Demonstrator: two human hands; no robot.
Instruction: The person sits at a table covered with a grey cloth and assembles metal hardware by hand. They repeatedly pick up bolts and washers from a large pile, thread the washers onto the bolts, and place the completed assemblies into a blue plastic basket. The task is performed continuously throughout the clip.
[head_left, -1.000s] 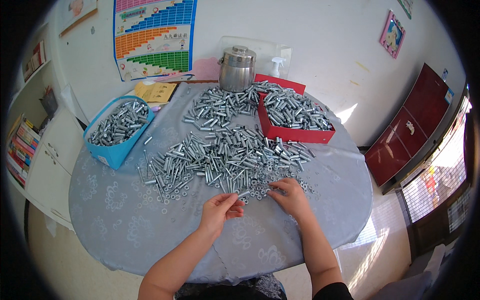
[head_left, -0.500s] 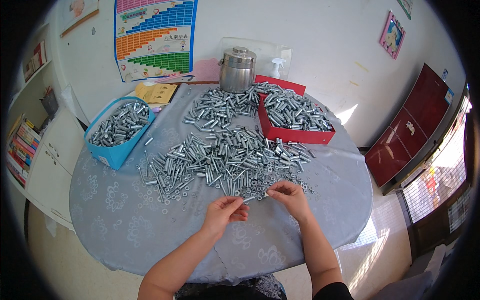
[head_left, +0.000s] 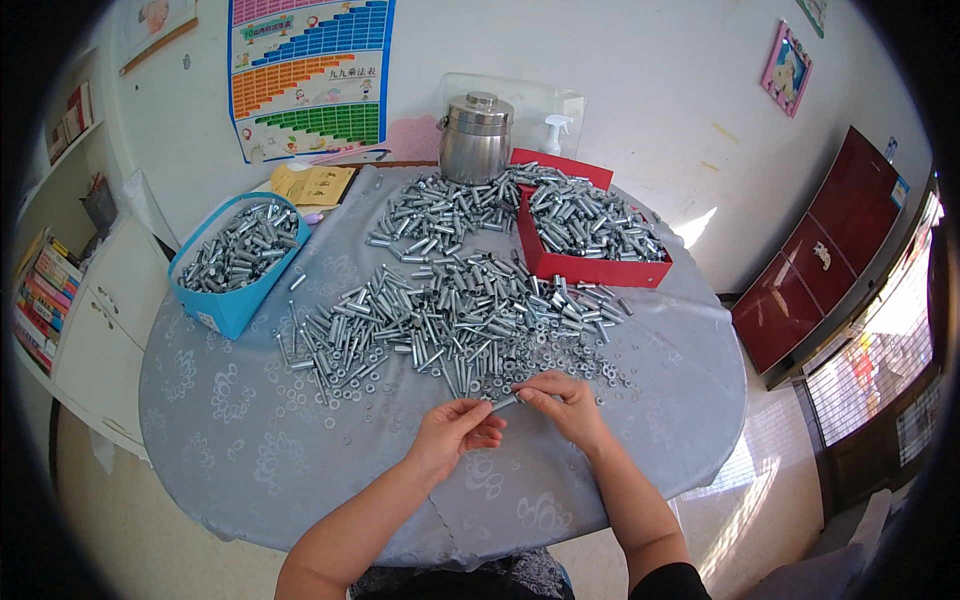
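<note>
My left hand [head_left: 455,430] and my right hand [head_left: 565,405] meet over the near part of a round table covered in a grey patterned cloth [head_left: 250,450]. Between their fingertips they hold one small silver bolt [head_left: 503,403], each hand pinching an end. Just beyond the hands lies a wide heap of loose silver bolts and washers [head_left: 460,315]. Small washers [head_left: 350,385] are scattered along the heap's near edge.
A blue box [head_left: 235,265] full of bolts stands at the left. A red box [head_left: 590,235] full of bolts stands at the back right. Behind them are a steel canister [head_left: 475,135], a spray bottle [head_left: 555,130] and a yellow booklet [head_left: 312,185]. White cabinets [head_left: 90,320] stand left of the table.
My hands have drawn together and lifted slightly off the heap's edge, now sharing one bolt between their fingertips. The boxes and the heap have not moved.
</note>
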